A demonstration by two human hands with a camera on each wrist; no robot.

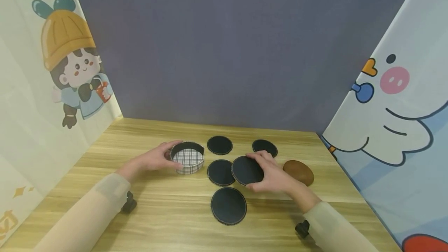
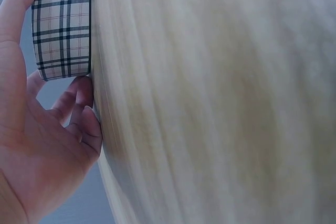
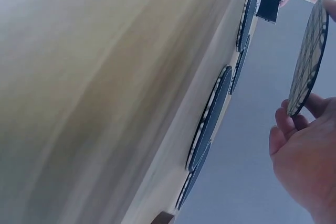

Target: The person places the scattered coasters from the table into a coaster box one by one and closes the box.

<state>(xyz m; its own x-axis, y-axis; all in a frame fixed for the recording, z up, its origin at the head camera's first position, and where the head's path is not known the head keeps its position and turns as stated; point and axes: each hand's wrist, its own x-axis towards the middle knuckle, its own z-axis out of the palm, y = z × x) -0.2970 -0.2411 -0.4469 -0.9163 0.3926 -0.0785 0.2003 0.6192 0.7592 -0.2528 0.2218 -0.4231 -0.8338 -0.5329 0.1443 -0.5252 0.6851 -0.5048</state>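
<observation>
My left hand (image 1: 159, 158) grips a round plaid coaster holder (image 1: 189, 169) from its left side, thumb in front and fingers behind. The holder has an open top, a dark inner wall and a plaid surface inside. In the left wrist view its plaid outer wall (image 2: 63, 24) stands on the table. My right hand (image 1: 271, 174) pinches a round black coaster (image 1: 247, 170) by its edges, raised above the table. The right wrist view shows this coaster's plaid underside (image 3: 310, 56). Beneath and left of it lies another black coaster (image 1: 218, 172), partly covered.
More black coasters lie flat: one at the front (image 1: 228, 206), one behind (image 1: 219, 145) and one at the back right (image 1: 265, 147). A brown oval piece (image 1: 298, 172) lies right of my right hand. A grey panel (image 1: 217, 49) closes the back of the wooden table (image 1: 168, 213).
</observation>
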